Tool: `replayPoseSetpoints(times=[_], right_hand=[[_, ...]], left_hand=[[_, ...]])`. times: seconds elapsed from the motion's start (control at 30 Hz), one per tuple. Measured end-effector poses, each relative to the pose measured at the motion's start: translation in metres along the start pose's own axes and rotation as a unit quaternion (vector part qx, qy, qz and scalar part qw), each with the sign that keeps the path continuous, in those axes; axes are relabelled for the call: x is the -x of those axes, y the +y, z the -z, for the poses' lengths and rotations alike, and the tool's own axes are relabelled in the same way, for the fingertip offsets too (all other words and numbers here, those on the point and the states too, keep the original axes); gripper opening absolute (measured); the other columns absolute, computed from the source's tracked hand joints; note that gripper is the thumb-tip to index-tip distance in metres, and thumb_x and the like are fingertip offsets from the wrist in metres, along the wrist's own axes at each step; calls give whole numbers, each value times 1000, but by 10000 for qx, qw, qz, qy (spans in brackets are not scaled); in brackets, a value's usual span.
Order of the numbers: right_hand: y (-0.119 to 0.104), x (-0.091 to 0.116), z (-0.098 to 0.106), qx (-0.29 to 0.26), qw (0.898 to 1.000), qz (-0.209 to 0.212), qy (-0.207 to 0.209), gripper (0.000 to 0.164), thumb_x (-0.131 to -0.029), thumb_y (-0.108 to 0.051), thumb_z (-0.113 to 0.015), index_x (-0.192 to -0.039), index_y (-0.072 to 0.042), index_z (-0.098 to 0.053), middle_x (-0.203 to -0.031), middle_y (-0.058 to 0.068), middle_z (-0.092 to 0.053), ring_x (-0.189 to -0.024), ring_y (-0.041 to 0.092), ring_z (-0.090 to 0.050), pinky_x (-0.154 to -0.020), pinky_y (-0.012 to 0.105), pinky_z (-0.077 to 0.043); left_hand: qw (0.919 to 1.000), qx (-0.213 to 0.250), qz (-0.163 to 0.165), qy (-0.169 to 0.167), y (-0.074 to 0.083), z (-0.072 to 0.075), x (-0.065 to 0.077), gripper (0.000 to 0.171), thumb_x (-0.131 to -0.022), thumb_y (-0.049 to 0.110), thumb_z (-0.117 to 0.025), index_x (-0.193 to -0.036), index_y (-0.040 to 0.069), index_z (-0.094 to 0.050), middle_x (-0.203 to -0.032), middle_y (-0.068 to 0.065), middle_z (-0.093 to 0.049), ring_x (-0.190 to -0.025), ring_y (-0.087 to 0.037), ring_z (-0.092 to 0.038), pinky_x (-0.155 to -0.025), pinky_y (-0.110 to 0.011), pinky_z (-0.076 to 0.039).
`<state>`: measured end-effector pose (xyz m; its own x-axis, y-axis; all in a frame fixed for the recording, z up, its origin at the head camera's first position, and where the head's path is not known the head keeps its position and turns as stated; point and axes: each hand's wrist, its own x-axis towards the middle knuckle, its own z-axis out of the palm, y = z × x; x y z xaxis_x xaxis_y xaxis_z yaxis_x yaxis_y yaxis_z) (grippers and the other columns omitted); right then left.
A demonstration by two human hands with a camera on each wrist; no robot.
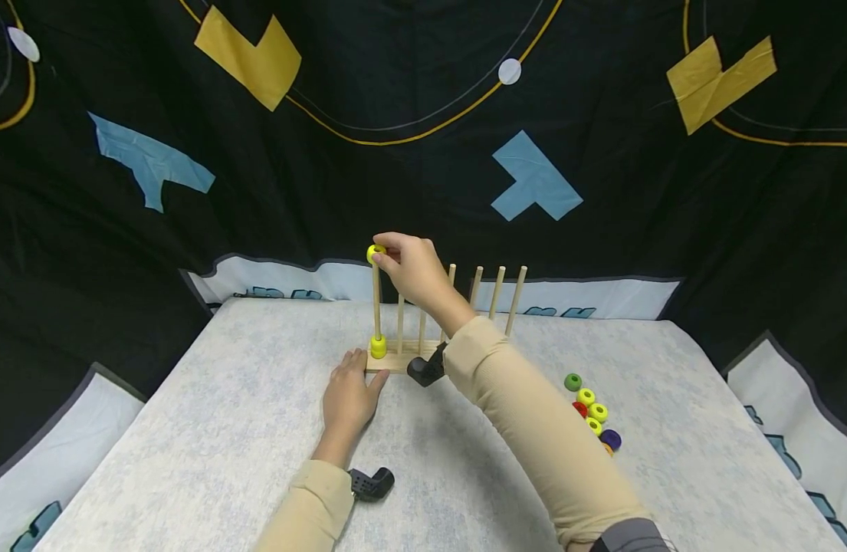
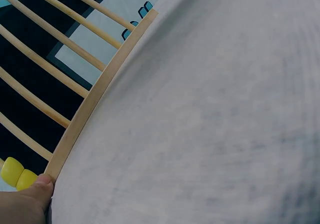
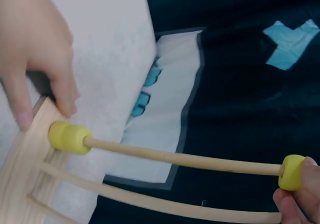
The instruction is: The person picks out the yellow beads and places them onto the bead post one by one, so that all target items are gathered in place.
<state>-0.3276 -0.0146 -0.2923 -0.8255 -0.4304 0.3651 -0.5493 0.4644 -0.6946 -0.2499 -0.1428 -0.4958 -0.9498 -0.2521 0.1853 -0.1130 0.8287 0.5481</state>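
My right hand [image 1: 418,270] pinches a yellow bead [image 3: 291,173] between thumb and fingers at the tip of the leftmost peg [image 3: 185,159]. In the right wrist view the peg's end meets the bead's hole. Two more yellow beads [image 3: 70,137] sit stacked at the foot of that same peg. The wooden peg rack [image 1: 395,362] stands upright on the table, its other pegs bare. Its left end is held by my left hand [image 1: 349,396], the thumb [image 2: 44,180] against the front edge and fingers around the side.
To the right on the pale table [image 1: 223,429] lie loose beads: a green one [image 1: 572,382], a red one [image 1: 579,409], a purple one [image 1: 611,438], an orange one partly hidden by the sleeve, and several yellow ones [image 1: 599,412]. A black curtain [image 1: 395,192] hangs behind.
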Motion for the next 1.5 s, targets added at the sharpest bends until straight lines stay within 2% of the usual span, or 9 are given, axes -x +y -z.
replayPoseSetpoints(times=[0.27,0.53,0.67,0.83,1.1,1.5], right_hand=[[2,2,-2,599,9981,42,-156,38,-98,-19,-63,-135,-8,-61,-126,8,-69,-110,16,-68,-94,25,-56],[7,9,2,570,9983,151,-17,37,-98,-20,-64,-134,-10,-62,-131,7,-67,-120,18,-64,-100,27,-54],[9,16,5,437,9983,336,169,37,-97,-20,-65,-133,-11,-62,-133,5,-65,-121,17,-64,-100,26,-53],[10,30,7,189,9974,619,332,36,-96,-18,-67,-131,-9,-64,-130,6,-67,-116,18,-66,-98,28,-55],[13,58,6,5,9965,829,63,39,-93,-19,-70,-131,-7,-64,-132,6,-67,-118,19,-66,-100,30,-55],[24,108,8,-68,9938,1111,4,38,-90,-18,-75,-126,-7,-68,-122,5,-72,-107,17,-70,-94,25,-57]], left_hand=[[10000,-18,-46,-47,1,-4,-1,67,-96,43,-63,-146,1,-47,-153,-19,-44,-144,-39,-39,-115,-57,-36],[10000,-41,-15,-68,4,-4,0,66,-96,42,-64,-146,2,-47,-153,-19,-45,-143,-40,-40,-114,-58,-37],[9999,-18,13,-113,5,-3,2,67,-96,43,-63,-146,2,-46,-153,-19,-44,-143,-40,-39,-114,-58,-37],[9999,-19,37,-113,5,-3,2,67,-96,45,-62,-147,3,-46,-154,-19,-44,-144,-40,-39,-114,-59,-37],[10000,-77,-2,-31,0,-2,-1,67,-96,45,-63,-146,3,-46,-153,-18,-45,-144,-39,-38,-114,-60,-37],[9995,-248,7,-205,1,-2,-2,69,-98,46,-59,-149,3,-43,-155,-17,-42,-146,-38,-36,-116,-59,-34]])
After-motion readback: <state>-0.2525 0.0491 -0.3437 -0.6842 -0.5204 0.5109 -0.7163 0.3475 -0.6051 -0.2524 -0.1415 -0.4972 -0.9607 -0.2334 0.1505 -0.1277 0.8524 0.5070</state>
